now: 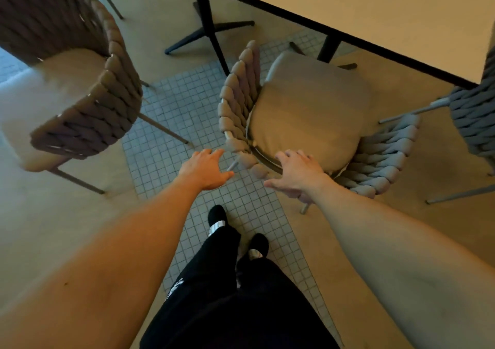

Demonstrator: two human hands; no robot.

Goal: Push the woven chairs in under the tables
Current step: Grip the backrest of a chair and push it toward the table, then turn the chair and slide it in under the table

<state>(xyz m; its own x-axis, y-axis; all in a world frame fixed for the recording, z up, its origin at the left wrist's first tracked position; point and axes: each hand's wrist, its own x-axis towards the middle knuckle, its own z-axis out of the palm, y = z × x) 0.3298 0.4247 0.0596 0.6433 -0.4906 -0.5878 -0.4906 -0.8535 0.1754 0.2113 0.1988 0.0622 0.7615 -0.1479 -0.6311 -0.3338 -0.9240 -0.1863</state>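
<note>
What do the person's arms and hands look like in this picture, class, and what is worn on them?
Both forearms are bare to the frame edge, with no sleeves visible. The left hand and right hand wear no gloves, rings, watch or bracelet that can be seen.

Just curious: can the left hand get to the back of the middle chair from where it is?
Probably yes. The left hand hovers open just short of the chair back, with only bare floor between them.
</note>
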